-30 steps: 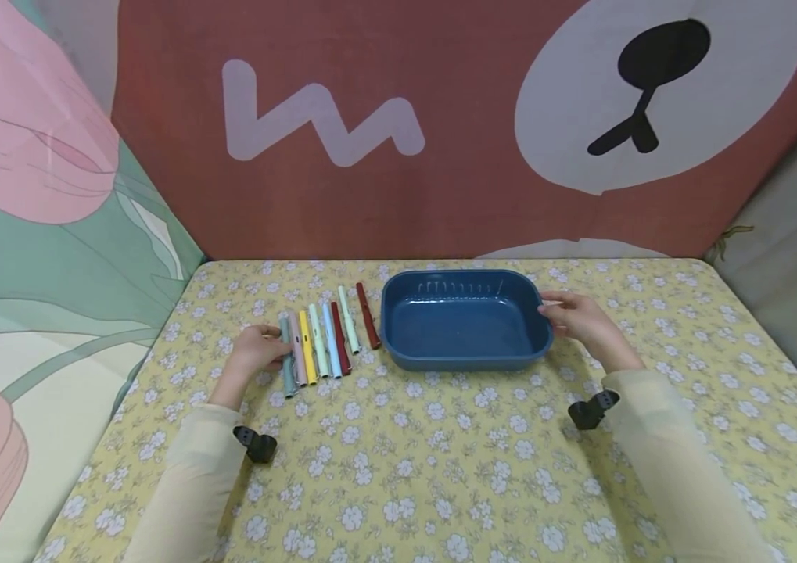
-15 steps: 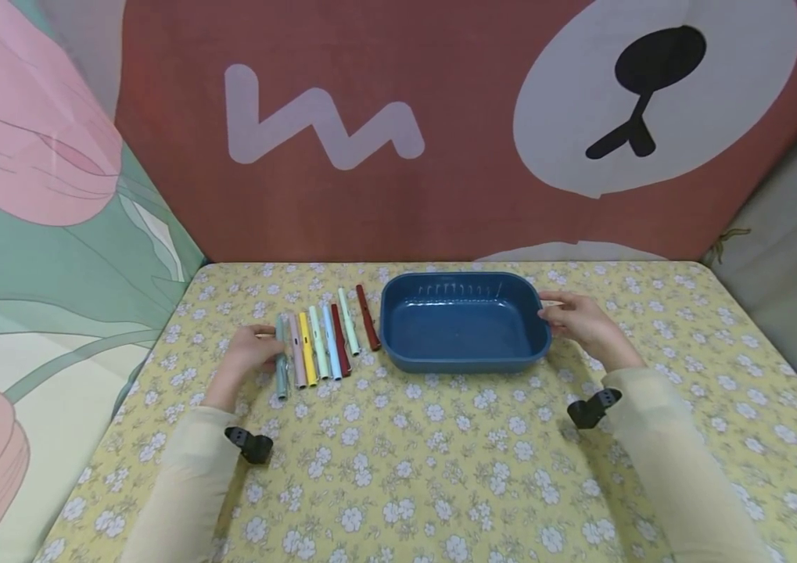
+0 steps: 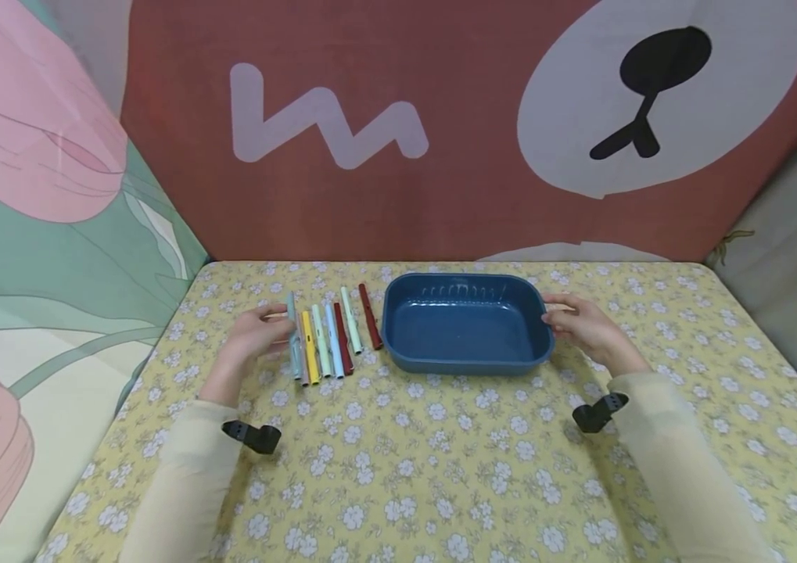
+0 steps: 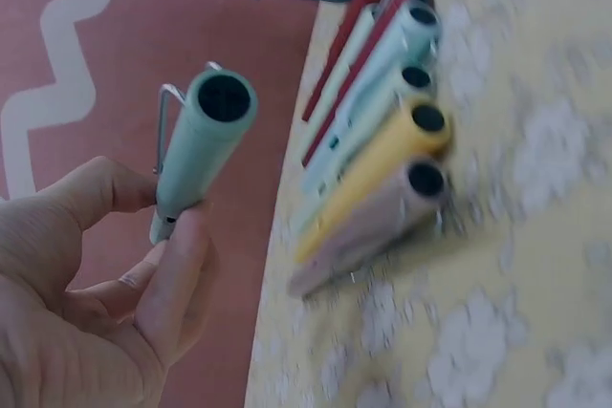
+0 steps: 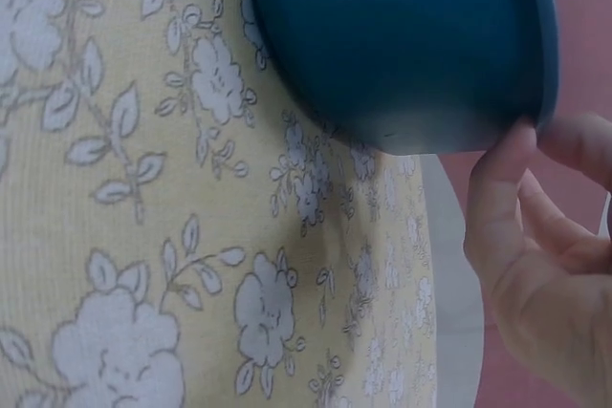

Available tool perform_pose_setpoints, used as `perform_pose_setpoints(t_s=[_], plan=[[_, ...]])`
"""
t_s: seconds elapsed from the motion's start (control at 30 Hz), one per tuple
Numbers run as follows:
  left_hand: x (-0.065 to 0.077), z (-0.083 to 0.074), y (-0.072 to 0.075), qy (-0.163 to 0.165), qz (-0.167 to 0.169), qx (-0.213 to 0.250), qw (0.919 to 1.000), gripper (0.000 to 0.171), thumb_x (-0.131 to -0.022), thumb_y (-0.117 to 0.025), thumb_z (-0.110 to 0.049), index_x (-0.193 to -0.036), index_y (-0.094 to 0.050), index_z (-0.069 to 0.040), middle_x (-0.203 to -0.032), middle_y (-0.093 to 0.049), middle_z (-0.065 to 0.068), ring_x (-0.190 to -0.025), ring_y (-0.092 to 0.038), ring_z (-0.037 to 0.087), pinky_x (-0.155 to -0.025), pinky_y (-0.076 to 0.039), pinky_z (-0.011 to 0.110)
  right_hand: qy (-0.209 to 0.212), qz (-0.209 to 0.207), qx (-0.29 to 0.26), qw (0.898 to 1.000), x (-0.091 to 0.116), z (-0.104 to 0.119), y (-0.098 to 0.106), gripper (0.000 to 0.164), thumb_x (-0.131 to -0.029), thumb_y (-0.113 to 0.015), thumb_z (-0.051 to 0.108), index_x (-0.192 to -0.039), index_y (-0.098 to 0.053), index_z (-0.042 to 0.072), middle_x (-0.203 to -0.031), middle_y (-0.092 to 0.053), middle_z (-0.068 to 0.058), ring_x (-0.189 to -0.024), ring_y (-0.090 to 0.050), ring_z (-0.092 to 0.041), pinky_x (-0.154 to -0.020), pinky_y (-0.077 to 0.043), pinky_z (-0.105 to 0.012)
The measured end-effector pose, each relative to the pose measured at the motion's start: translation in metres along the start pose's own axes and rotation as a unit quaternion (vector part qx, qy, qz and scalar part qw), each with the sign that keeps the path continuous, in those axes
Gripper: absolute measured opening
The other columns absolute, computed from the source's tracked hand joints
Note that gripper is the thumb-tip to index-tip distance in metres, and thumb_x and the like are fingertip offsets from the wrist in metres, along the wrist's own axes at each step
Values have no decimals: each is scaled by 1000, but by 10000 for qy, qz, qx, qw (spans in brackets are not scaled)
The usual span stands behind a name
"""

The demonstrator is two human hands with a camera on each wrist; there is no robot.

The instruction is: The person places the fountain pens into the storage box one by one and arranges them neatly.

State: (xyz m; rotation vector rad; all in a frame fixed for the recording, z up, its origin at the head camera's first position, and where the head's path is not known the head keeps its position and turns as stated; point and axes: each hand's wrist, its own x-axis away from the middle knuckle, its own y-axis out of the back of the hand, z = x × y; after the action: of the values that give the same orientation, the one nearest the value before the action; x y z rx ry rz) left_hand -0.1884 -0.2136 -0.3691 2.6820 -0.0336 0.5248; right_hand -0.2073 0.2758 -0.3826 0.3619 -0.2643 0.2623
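Observation:
My left hand pinches a teal pen with a metal clip between thumb and fingers. In the left wrist view the pen is raised off the cloth, its round dark-ended tip towards the camera. Just right of it a row of pens lies on the table: a dusty pink pen, a yellow pen, pale green, light blue and dark red ones. At the right, my right hand grips the rim of a deep blue rectangular basin, thumb and fingers on its right end.
A dark red pen lies close to the basin's left side. Yellow flowered cloth covers the table. A reddish-brown fabric wall rises at the table's far edge, with patterned fabric on both sides.
The teal pen moved slightly left out of the row, then up and away with my left hand, now partly over the pink pen in the head view. The right hand and basin stay put.

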Motion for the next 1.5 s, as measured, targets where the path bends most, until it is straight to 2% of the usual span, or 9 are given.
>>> perform_pose_setpoints(t_s=[0.13, 0.27, 0.4, 0.63, 0.73, 0.8, 0.97, 1.23, 1.5], plan=[[2, -8, -6, -147, 255, 382, 9988, 60, -95, -53, -19, -150, -30, -9, -141, -46, 21, -95, -63, 11, -94, -56, 30, 55, 62, -63, 9999, -2, -4, 1, 60, -101, -45, 18, -150, -19, -3, -100, -54, 11, -82, -56, 4, -73, -53, -17], [1, -16, -14, -122, 483, 772, 9958, 60, -95, -53, -16, -150, -30, -10, -138, -47, 18, -81, -61, 0, -83, -58, 20, 111, 90, -208, 9997, -3, -5, 2, 58, -101, -46, 18, -149, -21, -2, -96, -56, 14, -79, -56, 3, -71, -53, -16], [-1, -23, -23, -166, 608, 977, 9932, 59, -94, -52, -12, -149, -32, -8, -133, -49, 15, -81, -61, 1, -78, -58, 15, 159, 125, -308, 9993, -4, -6, 3, 53, -100, -47, 18, -146, -25, 1, -93, -57, 15, -77, -56, 2, -69, -53, -16], [-1, -33, -38, -223, 815, 990, 9915, 61, -90, -51, -9, -148, -34, -10, -142, -46, 18, -103, -59, 14, -85, -58, 19, 123, 241, -329, 9991, -1, -7, 4, 44, -100, -46, 20, -140, -32, 9, -99, -54, 10, -79, -55, 0, -71, -52, -18], [-1, -37, -44, -327, 949, 1088, 9890, 60, -91, -50, -9, -149, -32, -9, -143, -44, 20, -96, -60, 10, -84, -57, 18, 127, 304, -367, 9988, 0, -7, 4, 38, -100, -46, 17, -136, -35, 13, -100, -53, 8, -79, -54, 0, -72, -52, -18], [0, -40, -49, -333, 990, 1230, 9869, 59, -92, -50, -9, -149, -32, -9, -143, -43, 21, -83, -60, 4, -79, -57, 16, 127, 331, -390, 9986, -1, -8, 4, 33, -99, -45, 16, -132, -37, 17, -100, -53, 8, -79, -54, -1, -71, -52, -19], [2, -51, -63, -263, 986, 1550, 9826, 55, -95, -51, -11, -148, -35, -10, -142, -44, 19, -69, -58, -1, -69, -56, 13, 77, 352, -266, 9990, 0, -6, 4, 35, -99, -45, 14, -133, -36, 15, -101, -52, 6, -78, -53, -1, -72, -51, -20], [-3, -65, -91, -280, 1097, 1486, 9824, 51, -96, -51, -13, -146, -39, -12, -141, -49, 14, -90, -59, 6, -74, -56, 15, -97, 346, 172, 9992, 0, -4, 3, 53, -99, -47, 20, -144, -26, 1, -96, -54, 10, -77, -52, -2, -75, -51, -22], [-8, -79, -121, -196, 1221, 1362, 9829, 49, -96, -53, -16, -145, -42, -15, -141, -50, 10, -123, -56, 27, -101, -53, 36, -217, 349, 377, 9984, -2, 0, 4, 61, -101, -47, 25, -149, -20, -1, -97, -55, 13, -79, -54, 0, -77, -53, -21]])
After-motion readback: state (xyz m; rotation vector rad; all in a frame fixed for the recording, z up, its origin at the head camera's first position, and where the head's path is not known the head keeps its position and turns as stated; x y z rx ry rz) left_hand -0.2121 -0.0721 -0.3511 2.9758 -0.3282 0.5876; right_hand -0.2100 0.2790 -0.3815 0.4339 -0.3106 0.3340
